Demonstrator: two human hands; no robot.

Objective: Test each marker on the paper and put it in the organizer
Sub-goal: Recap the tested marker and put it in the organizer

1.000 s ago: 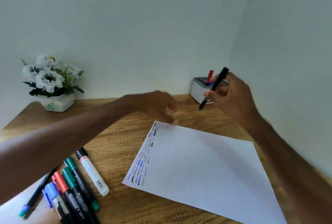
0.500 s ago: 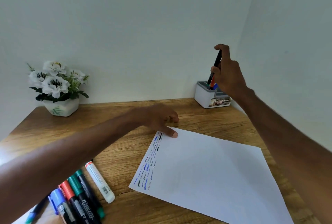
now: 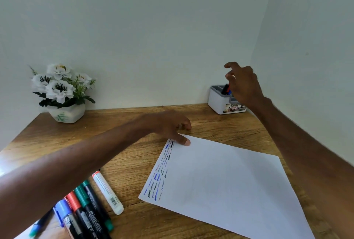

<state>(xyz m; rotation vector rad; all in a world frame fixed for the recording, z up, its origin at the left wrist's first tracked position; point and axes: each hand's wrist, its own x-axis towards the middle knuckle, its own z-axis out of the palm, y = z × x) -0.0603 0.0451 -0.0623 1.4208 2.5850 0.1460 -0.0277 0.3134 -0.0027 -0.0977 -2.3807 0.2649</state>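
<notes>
The untested markers [image 3: 86, 206] lie side by side on the desk, nearer than the left hand [image 3: 168, 125] and to its left. They are judged light, rigid and smooth, so take each at mid-barrel. The left hand grasps nothing, its thumb pressing a corner of the paper [image 3: 220, 181]. Just below the right hand [image 3: 243, 85], spread and empty, the organizer [image 3: 218, 104] holds the stored markers [image 3: 225, 89]: black, red, blue.

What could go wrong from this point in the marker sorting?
The right hand hovers close over the organizer; pulling back could snag the standing markers or tip it.
The left hand pins the paper by one corner only, so it may swivel.
The left forearm could sweep the loose markers.
</notes>
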